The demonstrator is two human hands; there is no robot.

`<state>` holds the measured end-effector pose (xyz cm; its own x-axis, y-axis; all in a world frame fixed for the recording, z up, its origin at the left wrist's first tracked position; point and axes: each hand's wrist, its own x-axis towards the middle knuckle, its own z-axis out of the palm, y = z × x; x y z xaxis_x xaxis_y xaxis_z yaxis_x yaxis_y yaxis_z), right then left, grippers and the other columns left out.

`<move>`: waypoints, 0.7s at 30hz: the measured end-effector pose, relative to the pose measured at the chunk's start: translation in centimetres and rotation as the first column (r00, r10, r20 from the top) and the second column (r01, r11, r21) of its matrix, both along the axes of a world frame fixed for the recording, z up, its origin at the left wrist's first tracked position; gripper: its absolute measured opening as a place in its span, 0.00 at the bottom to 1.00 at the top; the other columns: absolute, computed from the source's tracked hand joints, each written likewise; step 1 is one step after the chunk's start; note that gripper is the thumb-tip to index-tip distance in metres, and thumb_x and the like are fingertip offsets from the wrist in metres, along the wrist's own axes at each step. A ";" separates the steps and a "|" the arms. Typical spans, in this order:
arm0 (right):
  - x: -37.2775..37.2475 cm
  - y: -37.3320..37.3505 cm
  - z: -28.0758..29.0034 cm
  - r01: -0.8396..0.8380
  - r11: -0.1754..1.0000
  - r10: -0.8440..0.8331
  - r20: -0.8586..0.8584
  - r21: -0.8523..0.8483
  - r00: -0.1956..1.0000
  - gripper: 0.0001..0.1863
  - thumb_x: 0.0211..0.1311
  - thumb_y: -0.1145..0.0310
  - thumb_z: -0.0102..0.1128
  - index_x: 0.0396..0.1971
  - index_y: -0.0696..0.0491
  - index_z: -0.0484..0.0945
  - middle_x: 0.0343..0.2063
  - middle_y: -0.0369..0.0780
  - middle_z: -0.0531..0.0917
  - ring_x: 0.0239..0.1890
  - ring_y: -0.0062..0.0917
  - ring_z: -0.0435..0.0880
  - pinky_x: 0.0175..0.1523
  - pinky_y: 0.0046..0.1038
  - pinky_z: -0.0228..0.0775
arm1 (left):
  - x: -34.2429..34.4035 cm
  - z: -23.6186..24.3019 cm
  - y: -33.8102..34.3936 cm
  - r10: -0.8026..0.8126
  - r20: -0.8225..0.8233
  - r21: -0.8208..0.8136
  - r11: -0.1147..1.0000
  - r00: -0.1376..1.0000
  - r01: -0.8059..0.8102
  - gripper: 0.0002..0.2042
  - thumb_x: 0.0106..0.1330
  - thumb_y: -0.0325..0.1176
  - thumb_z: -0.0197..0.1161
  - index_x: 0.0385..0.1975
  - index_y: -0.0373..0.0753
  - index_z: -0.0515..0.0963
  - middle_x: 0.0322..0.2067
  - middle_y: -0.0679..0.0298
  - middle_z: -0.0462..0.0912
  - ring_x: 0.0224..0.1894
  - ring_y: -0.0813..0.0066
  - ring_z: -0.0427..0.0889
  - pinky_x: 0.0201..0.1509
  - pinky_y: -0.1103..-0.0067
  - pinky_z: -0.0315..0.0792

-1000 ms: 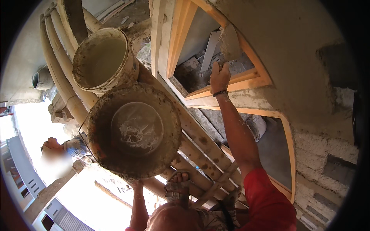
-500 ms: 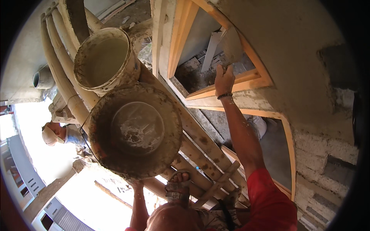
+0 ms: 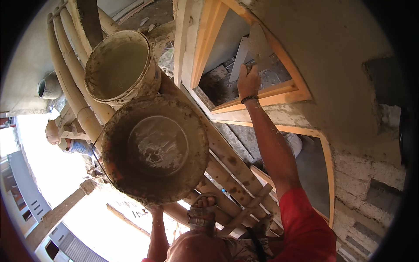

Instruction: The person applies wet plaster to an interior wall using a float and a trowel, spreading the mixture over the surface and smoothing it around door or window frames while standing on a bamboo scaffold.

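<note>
My right hand (image 3: 248,81) is closed on a mortar-coated trowel (image 3: 257,43) held up against the pale wooden window frame (image 3: 294,91). My left hand (image 3: 155,208) is at the lower rim of a dark, mortar-crusted bucket (image 3: 109,144) with a wet, smeared bottom; its fingers are hidden behind the bucket. A dirty white bucket (image 3: 148,83) holding cloudy liquid stands just above it. Both buckets are on bamboo poles (image 3: 227,157), where my sandalled foot (image 3: 205,201) also rests.
A plastered wall (image 3: 349,87) with rough blockwork (image 3: 362,170) is at the right. Another person (image 3: 72,144) in a cap is below at the left, beside bright ground. A grey pipe (image 3: 48,89) lies at upper left. A second framed opening (image 3: 314,174) is beside my forearm.
My right hand with the trowel has shifted slightly right, then back up along the frame. The person below at the left has moved upward in the picture, their head turning and lowering.
</note>
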<state>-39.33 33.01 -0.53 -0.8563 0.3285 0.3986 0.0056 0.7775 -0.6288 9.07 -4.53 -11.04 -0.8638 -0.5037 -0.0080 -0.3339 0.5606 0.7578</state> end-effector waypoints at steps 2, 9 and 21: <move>-2.2 -0.9 0.2 -0.015 0.999 0.013 0.058 0.037 0.998 0.19 0.62 0.55 0.55 0.33 0.59 0.69 0.26 0.53 0.81 0.32 0.53 0.80 0.36 0.47 0.71 | -0.3 0.6 0.3 0.075 0.017 0.104 0.992 0.997 -0.077 0.40 0.58 0.54 0.63 0.62 0.32 0.58 0.60 0.50 0.64 0.60 0.57 0.65 0.64 0.63 0.60; -1.3 0.7 0.1 -0.059 0.995 0.063 0.049 -0.077 0.997 0.17 0.60 0.58 0.55 0.27 0.59 0.71 0.24 0.53 0.80 0.30 0.53 0.80 0.34 0.48 0.69 | -2.3 5.0 1.8 0.095 0.229 0.313 0.935 0.969 -0.166 0.41 0.59 0.56 0.61 0.63 0.31 0.57 0.60 0.49 0.63 0.60 0.56 0.64 0.64 0.63 0.60; 0.1 4.0 -3.0 -0.053 0.952 0.077 0.068 -0.300 0.995 0.17 0.61 0.58 0.56 0.25 0.60 0.71 0.23 0.54 0.79 0.31 0.52 0.78 0.35 0.44 0.68 | -4.3 6.3 3.6 0.169 0.164 0.222 0.954 0.972 -0.203 0.39 0.63 0.57 0.54 0.64 0.33 0.56 0.60 0.49 0.62 0.62 0.55 0.61 0.66 0.62 0.55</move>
